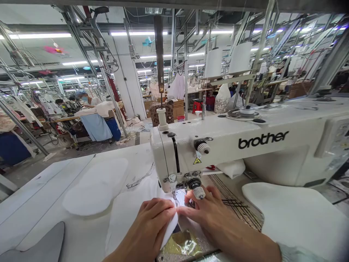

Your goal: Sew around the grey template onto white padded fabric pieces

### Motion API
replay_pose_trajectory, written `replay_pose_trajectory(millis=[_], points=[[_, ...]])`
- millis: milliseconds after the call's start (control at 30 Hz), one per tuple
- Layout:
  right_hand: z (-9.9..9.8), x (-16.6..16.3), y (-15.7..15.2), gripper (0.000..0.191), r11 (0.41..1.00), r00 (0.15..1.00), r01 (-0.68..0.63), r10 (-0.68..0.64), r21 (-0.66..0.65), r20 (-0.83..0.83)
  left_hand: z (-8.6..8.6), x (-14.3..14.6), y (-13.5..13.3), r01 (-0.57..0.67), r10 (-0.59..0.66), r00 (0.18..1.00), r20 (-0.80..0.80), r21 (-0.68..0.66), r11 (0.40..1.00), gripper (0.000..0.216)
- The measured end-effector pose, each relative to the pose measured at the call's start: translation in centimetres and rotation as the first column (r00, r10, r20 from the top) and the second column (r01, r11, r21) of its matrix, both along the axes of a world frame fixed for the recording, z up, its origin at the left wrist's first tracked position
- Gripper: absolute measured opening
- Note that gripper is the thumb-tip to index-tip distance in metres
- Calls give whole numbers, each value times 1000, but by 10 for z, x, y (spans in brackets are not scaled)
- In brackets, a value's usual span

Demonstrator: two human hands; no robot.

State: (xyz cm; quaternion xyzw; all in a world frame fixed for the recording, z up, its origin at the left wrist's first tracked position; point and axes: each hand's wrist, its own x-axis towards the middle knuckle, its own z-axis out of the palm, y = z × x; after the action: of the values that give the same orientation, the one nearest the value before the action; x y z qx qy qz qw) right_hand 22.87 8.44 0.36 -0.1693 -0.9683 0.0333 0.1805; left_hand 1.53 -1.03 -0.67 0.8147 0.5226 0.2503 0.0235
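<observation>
- My left hand (152,220) rests on the white cloth (127,209), fingers bunched together; I cannot tell whether they pinch it.
- My right hand (212,213) has thumb and forefinger spread near the foot (176,199); any grip is hidden from me.
- The cloth lies left of the machine (218,140), reaching the foot.
- White pieces (289,211) flank both sides; a grey piece (40,243) sits near left.

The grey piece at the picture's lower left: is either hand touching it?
No, the left hand and right hand are both at the needle end of the sewing machine, apart from the grey piece.
</observation>
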Motion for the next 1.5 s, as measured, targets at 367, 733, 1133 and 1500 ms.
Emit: replay_pose_trajectory(millis=[367, 733, 1133, 1500], points=[[-7, -2, 2, 27, 995, 997, 65, -62, 80, -39, -6, 11, -4, -144, 144, 989, -44, -4, 990, 32], [-13, -2, 5, 24, 995, 994, 80, -76, 61, -77, -9, 15, -8, -247, 247, 969, -10, -61, 967, 37], [-1, 3, -6, 15, 999, 991, -6, 0, -41, -135, -14, 12, -9, -231, 234, 969, -75, 42, 972, 35], [5, 4, -17, 14, 991, 993, -112, 108, -80, -42, -9, 8, -12, -156, 210, 942, -261, 211, 965, 36]])
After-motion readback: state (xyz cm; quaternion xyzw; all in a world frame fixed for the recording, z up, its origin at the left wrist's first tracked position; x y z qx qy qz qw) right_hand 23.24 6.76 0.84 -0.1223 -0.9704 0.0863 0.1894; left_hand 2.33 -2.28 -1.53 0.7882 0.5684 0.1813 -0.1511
